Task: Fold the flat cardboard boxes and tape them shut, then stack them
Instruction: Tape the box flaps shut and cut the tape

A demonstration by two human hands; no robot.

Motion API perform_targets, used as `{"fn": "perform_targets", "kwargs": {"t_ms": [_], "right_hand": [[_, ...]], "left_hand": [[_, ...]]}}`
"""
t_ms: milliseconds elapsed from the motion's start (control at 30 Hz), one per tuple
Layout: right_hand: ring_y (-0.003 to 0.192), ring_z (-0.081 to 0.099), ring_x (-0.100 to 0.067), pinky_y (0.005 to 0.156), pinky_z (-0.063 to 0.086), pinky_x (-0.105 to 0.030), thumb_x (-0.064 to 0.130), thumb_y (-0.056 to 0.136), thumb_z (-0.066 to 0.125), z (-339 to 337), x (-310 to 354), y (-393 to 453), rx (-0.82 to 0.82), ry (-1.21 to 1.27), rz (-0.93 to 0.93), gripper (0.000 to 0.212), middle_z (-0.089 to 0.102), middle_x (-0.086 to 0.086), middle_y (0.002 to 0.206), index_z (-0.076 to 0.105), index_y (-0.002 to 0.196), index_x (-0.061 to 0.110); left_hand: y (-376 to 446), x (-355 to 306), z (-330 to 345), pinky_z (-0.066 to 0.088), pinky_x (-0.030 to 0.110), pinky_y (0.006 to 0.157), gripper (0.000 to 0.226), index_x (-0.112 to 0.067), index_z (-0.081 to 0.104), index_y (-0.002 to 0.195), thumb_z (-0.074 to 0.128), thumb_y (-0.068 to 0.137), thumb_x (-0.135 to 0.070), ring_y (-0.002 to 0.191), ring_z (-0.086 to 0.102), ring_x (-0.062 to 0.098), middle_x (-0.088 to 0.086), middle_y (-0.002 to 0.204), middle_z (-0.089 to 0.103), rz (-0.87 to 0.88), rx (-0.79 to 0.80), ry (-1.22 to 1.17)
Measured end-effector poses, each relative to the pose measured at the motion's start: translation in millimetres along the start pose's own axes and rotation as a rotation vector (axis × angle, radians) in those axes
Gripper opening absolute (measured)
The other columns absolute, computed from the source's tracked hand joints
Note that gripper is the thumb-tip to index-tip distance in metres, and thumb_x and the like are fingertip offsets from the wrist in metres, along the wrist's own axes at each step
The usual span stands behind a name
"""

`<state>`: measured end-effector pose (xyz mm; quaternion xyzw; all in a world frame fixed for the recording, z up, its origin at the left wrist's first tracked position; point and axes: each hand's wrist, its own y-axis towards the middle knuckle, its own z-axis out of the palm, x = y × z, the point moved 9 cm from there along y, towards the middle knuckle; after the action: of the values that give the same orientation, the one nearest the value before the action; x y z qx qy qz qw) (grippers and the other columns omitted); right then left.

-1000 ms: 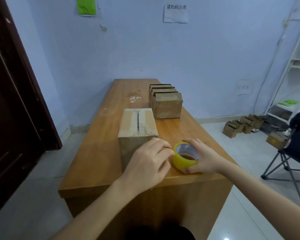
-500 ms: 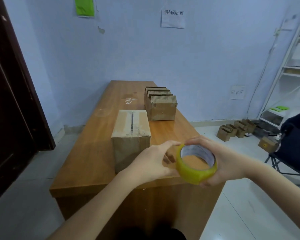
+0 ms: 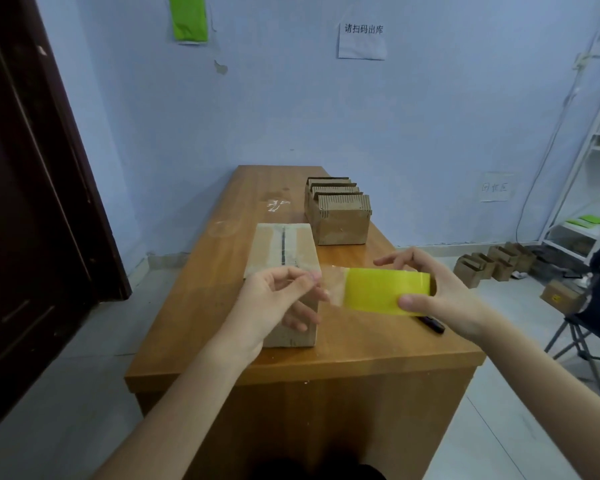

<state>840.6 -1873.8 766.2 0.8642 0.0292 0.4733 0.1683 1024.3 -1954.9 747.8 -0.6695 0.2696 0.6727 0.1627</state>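
Two hands work above the near counter (image 3: 201, 362) edge. Left hand (image 3: 278, 299) pinches the clear tape end; right hand (image 3: 440, 296) grips the yellow tape roll (image 3: 385, 292), just right of the folded box (image 3: 281, 251). Advice: draw the strip taut and level, centred on the seam. Versus 0.5 s ago: roll turned side-on, strip peeled out, black pen (image 3: 432, 323) now visible
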Motion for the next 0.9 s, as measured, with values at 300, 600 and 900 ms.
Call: {"fn": "perform_targets", "kwargs": {"t_ms": [300,600,900], "right_hand": [[0.076,0.059,-0.022,0.068,0.048,-0.030,0.066,0.047,0.059,8.5,-4.0,5.9,-0.239,0.194,0.085,0.086,0.058,-0.028,0.091,0.057,0.100,-0.002],[0.060,0.054,0.005,0.050,0.040,-0.009,0.069,0.054,0.059,18.3,33.1,19.1,-0.301,0.002,-0.095,0.058,0.058,0.016,0.066,0.065,0.081,0.018],[0.048,0.033,-0.004,0.048,0.026,-0.014,0.056,0.068,0.056,13.2,63.0,37.4,-0.341,-0.042,-0.248,0.048,0.030,0.010,0.050,0.036,0.055,0.015]], "left_hand": [[9.3,-21.6,-22.1,0.048,0.025,0.049,0.025,-0.012,0.068,0.084,0.058,0.088,-0.035,0.053,0.066,0.017,-0.003,0.074,0.073,0.135,-0.233,0.182],[7.6,-45.8,-57.7,0.054,0.039,0.062,0.028,-0.022,0.068,0.073,0.057,0.088,-0.044,0.063,0.061,0.012,-0.008,0.062,0.063,0.332,-0.455,0.530],[4.9,-41.9,-82.4,0.039,0.013,0.056,0.025,-0.024,0.065,0.072,0.056,0.091,-0.038,0.066,0.057,0.003,-0.014,0.065,0.060,0.261,-0.537,0.624]]}}
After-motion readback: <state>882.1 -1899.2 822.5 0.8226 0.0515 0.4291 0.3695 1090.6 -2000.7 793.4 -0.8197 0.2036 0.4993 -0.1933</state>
